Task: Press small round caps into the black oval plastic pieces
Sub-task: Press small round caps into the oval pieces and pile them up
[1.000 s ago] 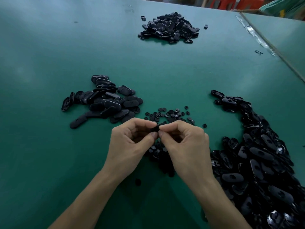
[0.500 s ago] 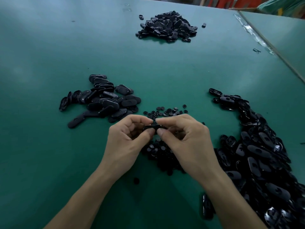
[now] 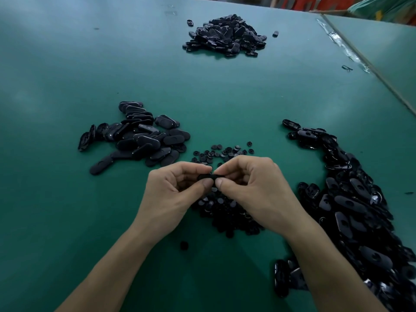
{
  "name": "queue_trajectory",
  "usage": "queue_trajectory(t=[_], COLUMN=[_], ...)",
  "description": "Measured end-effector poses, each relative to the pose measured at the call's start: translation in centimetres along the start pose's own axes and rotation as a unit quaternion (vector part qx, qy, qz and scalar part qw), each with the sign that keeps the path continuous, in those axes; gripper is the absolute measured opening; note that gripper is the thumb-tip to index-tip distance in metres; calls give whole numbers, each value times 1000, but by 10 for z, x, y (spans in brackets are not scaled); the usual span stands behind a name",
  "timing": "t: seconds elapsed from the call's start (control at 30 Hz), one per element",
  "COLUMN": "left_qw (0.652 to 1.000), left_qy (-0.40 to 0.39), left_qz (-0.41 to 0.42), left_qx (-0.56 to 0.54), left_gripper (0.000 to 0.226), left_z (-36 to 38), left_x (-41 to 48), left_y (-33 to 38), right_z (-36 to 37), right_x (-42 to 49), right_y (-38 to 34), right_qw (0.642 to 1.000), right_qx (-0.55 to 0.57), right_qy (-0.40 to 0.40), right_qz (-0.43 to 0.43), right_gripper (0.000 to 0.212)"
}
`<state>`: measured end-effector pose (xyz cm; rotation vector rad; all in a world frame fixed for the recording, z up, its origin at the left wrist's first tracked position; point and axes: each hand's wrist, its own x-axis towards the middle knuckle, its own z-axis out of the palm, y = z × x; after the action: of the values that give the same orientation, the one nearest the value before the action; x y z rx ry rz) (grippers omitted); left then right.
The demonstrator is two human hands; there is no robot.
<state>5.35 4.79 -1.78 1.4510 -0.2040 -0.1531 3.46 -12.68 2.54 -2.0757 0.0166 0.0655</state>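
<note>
Right there at the near middle of the green table, both hands are closed in a pinch on one black oval piece, held just above the cloth. The left hand grips its left end between thumb and forefinger, and the right hand grips the other end the same way, the two thumb tips almost meeting under it. The piece lies with its long axis running side to side, roughly level, one end pointing into each hand. Most of it is hidden by fingers, so I cannot tell whether a cap sits in it.

One oval piece is in hand; the rest lie in three heaps, too many in each to count. One heap sits to the left and a little beyond the hands, many pieces flat and overlapping, several lined up in a row at the back. A larger heap sweeps down the right side to the near edge. The third heap is well away at the far end, with two stray pieces just beside it, one on each side.

The small round caps form one loose spread that starts just beyond the fingers and thickens under and behind the hands; they are too many to count. A single cap lies apart, near the left forearm.

At the right, a second green table butts against this one.
</note>
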Motion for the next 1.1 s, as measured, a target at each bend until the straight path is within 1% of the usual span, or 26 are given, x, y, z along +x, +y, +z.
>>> queue_trajectory(t=[0.13, 0.23, 0.37, 0.57, 0.6, 0.67, 0.7, 0.77, 0.83, 0.9, 0.97, 1.03, 1.1], left_qw=[1000, 1000, 999, 998, 998, 993, 989, 978, 967, 957, 948, 939, 929], left_qy=[15, 21, 33, 39, 48, 85, 110, 166, 214, 254, 281, 292, 290], left_qz=[2, 3, 5, 40, 48, 73, 87, 99, 95, 88, 77, 65, 56], left_qx=[21, 11, -1, 7, 9, 34, 51, 81, 95, 108, 130, 170, 224], left_gripper=[24, 23, 20, 20, 19, 18, 17, 19, 21, 22, 22, 24, 28], left_z=[1, 1, 1, -1, -1, -3, -6, -17, -29, -39, -48, -55, -58], left_x=[0, -1, -1, 0, 0, 2, 4, 9, 14, 19, 22, 23, 23], left_y=[0, 1, 2, 3, 3, 4, 4, 3, 2, 1, 1, 0, -1], right_z=[5, 5, 2, -2, -3, -9, -15, -30, -46, -59, -65, -67, -66], right_x=[-2, -3, -7, -12, -13, -15, -16, -20, -25, -29, -31, -32, -32], right_y=[0, -2, -6, -10, -9, -4, 0, 11, 23, 32, 36, 38, 39], right_qw=[1000, 999, 1000, 1000, 999, 996, 990, 968, 938, 914, 895, 893, 902], right_qx=[-21, -19, 0, 6, -3, -46, -84, -183, -271, -324, -356, -357, -341], right_qy=[18, 29, 24, 22, 31, 79, 111, 172, 202, 189, 154, 128, 129], right_qz=[4, 4, -4, -19, -18, -14, -7, 22, 81, 158, 220, 241, 230], right_gripper=[13, 12, 14, 17, 16, 17, 17, 17, 22, 32, 37, 35, 27])
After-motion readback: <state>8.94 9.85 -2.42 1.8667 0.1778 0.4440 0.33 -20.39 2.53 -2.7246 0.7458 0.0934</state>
